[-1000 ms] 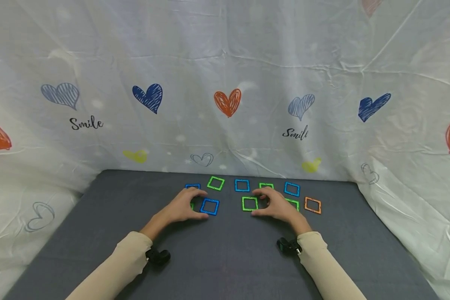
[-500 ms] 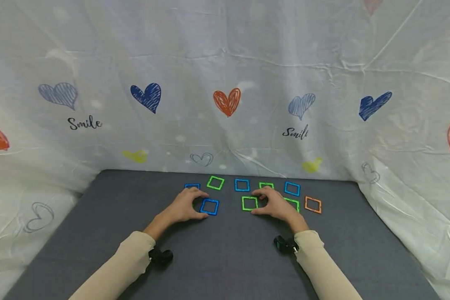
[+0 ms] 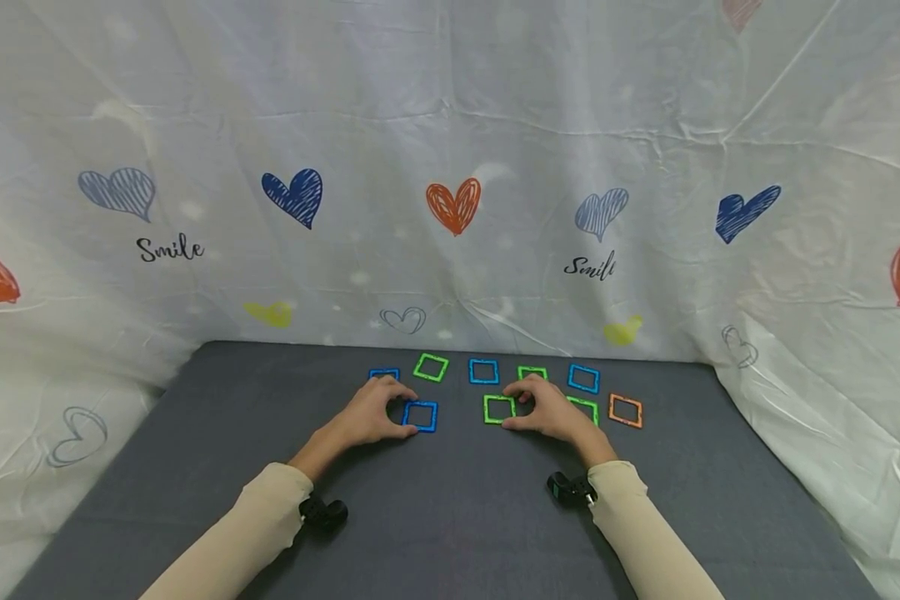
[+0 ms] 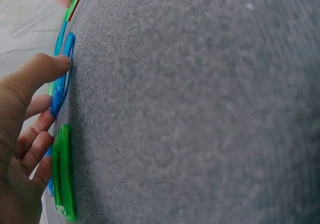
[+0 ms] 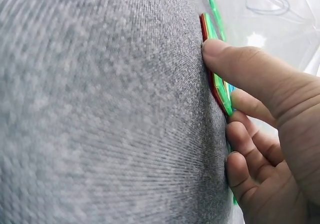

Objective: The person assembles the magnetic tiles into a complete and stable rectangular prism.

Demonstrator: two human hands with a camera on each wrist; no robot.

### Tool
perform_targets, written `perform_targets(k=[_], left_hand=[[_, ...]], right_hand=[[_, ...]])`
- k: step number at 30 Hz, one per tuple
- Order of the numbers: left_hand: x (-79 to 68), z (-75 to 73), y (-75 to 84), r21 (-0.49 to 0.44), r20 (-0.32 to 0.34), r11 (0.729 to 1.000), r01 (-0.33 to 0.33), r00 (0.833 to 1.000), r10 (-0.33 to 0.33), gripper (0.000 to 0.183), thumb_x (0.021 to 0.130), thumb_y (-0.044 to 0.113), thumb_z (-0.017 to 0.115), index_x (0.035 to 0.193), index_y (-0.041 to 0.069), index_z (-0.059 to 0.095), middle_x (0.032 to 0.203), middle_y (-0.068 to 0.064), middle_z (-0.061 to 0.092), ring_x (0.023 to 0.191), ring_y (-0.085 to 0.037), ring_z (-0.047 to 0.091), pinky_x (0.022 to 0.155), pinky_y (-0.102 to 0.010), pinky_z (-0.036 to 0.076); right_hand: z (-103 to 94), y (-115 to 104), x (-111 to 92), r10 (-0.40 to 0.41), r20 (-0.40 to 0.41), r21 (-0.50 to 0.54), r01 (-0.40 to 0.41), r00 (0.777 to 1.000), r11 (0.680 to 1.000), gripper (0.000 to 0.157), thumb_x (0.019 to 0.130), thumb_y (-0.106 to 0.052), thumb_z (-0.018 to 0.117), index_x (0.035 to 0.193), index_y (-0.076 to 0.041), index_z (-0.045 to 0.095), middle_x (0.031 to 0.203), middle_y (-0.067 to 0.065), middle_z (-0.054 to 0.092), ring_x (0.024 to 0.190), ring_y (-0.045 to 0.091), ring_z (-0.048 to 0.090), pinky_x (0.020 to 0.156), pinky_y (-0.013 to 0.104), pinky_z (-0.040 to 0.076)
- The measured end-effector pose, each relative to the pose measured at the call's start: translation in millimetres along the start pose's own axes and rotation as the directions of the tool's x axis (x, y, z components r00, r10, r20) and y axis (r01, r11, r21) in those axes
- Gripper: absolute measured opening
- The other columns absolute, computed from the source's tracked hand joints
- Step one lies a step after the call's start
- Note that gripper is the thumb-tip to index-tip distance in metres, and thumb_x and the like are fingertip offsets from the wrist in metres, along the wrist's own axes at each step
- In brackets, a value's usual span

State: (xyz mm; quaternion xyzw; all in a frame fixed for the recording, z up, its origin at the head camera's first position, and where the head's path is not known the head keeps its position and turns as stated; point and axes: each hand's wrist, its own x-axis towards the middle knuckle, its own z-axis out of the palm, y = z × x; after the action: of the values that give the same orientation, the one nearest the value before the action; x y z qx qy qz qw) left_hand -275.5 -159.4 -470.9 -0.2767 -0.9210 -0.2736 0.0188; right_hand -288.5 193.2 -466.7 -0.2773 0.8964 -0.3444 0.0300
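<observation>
My left hand (image 3: 367, 412) pinches a blue square frame (image 3: 434, 417), thumb on its near edge and fingers on its far side. In the left wrist view a thick green frame (image 4: 64, 174) stands beside those fingers; the hand hides it in the head view. Off to the right, my right hand (image 3: 551, 410) pinches a green square frame (image 3: 486, 409) in the same way. A red layer (image 5: 214, 86) shows under that green frame in the right wrist view. Both held frames lie at or close to the dark cloth; any small gap is hard to judge.
Behind the hands lie a blue frame (image 3: 384, 370), a green frame (image 3: 446, 368), another blue one (image 3: 483, 361) and a partly hidden green one (image 3: 532, 368). Farther right are a blue frame (image 3: 584, 367), a green frame (image 3: 596, 412) and an orange frame (image 3: 641, 412). A white curtain (image 3: 450, 275) hangs behind the table.
The blue frame in my left hand has turned slightly and now sits straighter. My left hand has shifted a little to the right. The right hand and its green frame stay nearly still.
</observation>
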Motion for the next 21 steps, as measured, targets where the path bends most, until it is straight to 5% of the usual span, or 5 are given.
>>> perform_targets(k=[21], left_hand=[[12.3, 5.3, 11.6, -0.012, -0.028, 1.000, -0.013, 1.000, 0.013, 0.045, 0.082, 0.033, 0.087, 0.117, 0.009, 0.073, 0.110, -0.004, 0.062, 0.104, -0.024, 0.055, 0.092, -0.045, 0.045]], right_hand=[[-0.2, -1, 4, -0.007, 0.004, 0.015, 0.007, 1.000, 1.000, 0.046, 0.083, -0.026, 0.088, 0.121, -0.006, 0.071, 0.108, 0.001, 0.060, 0.095, 0.019, 0.055, 0.084, 0.042, 0.049]])
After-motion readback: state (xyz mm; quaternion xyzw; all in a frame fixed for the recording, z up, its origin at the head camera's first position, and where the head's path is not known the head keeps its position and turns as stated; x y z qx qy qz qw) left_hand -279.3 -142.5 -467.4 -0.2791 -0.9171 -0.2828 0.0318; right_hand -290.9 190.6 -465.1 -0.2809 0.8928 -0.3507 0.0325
